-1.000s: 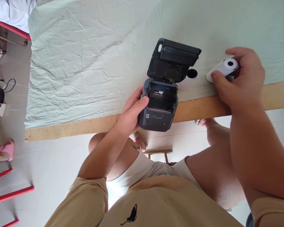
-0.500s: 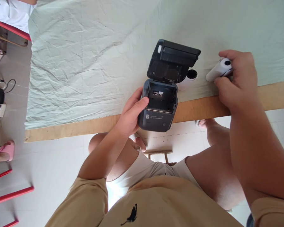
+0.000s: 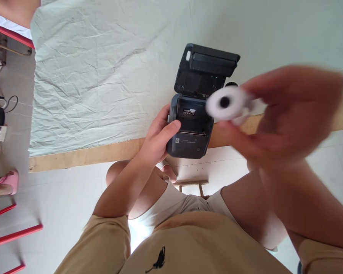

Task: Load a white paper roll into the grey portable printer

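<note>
My left hand is closed around the left side of a dark portable label printer, thumb on its edge. The printer's lid is flipped up, and the paper bay inside shows a small printed sticker. Blurred by motion, my right hand grips a white paper roll between thumb and fingers. The roll's dark core hole faces left, beside the bay's right edge. Behind it, mostly hidden, is a second white cylinder with a dark end.
A wrinkled pale green cloth covers the table, with a bare wooden edge in front. Another person's arm shows at the top left. Red bars, cables and a foot in a pink slipper are at the left.
My right hand has lifted the paper roll from the cloth and moved it left to the printer, turning its end leftward. My left hand and the printer have barely moved.
</note>
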Motion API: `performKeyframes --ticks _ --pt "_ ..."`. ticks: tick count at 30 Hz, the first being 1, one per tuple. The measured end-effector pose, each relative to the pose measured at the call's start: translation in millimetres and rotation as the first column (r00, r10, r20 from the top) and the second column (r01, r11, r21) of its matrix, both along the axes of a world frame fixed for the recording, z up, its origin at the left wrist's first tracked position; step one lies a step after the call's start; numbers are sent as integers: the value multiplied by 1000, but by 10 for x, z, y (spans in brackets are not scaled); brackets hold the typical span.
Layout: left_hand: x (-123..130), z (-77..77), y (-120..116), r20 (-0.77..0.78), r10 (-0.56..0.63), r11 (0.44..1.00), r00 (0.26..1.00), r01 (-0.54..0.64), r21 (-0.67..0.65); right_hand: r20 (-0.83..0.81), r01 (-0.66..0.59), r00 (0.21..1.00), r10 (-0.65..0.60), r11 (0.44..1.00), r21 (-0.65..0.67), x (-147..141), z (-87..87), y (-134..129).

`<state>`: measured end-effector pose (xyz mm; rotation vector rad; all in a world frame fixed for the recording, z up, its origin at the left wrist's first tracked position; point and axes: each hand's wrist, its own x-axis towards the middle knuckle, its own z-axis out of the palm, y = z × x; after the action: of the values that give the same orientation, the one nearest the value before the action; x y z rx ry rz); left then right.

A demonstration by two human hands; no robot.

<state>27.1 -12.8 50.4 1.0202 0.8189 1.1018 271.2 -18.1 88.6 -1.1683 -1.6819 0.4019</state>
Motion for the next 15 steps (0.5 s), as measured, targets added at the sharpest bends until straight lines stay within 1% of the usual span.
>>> performKeyframes --ticks 1,2,3,4,5,6,8,12,15 --pt "-7 -13 0 -3 -2 1000 1000 2 12 14 -10 1000 9 994 113 -134 11 -33" --pt "-15 -24 0 -6 -4 1000 1000 4 21 107 24 993 -47 978 206 -235 4 -46" --pt "-24 -33 0 -9 -7 1000 1000 7 26 191 36 977 -90 962 271 -299 -14 -40" --pt "-33 -39 -1 -11 -15 1000 1000 16 27 276 38 953 -127 952 304 -328 -37 -21" --pt "-41 -42 -2 -11 -27 999 1000 27 29 346 35 927 -146 951 307 -329 -59 5" --pt "-49 -43 -3 -13 -39 999 999 40 28 383 23 913 -141 954 298 -312 -78 31" --pt "-59 -41 -3 -20 -60 998 998 61 27 376 -25 921 -97 952 306 -269 -100 63" --pt "-69 -45 -2 -28 -40 998 999 41 49 274 -112 962 -5 907 406 -297 -127 -1" --pt "-93 -82 4 -17 -52 996 999 53 77 267 -170 961 66 905 389 -359 -178 -75"
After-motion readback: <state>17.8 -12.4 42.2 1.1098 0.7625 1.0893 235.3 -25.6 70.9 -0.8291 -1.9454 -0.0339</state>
